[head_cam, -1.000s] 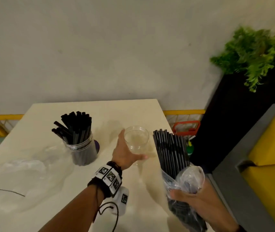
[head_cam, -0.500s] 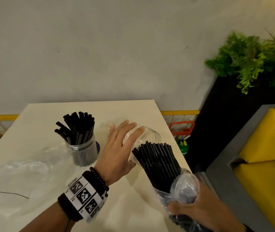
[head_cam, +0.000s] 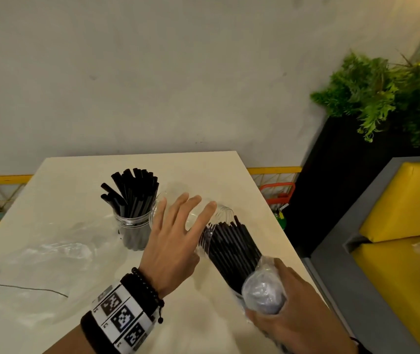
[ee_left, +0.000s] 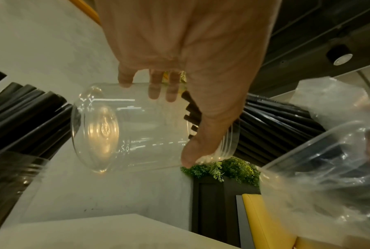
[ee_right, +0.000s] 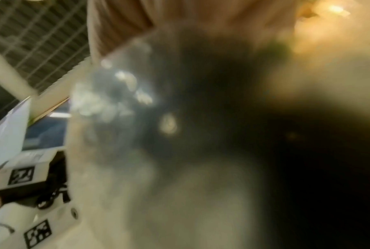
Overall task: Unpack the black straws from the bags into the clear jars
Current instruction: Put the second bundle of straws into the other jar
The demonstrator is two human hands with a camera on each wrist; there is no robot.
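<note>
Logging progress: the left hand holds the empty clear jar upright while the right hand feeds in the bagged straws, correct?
Not upright. The left wrist view shows the left hand holding the clear jar tipped on its side, mouth toward the straws that the right hand holds in their bag.

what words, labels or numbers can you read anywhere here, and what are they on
No readable words or numbers in any view.
Left wristband: black-and-white square marker patterns only, no letters.
White device with markers in the right wrist view: marker patterns, not text.
Clear jar, bag of black straws: no label visible.
</note>
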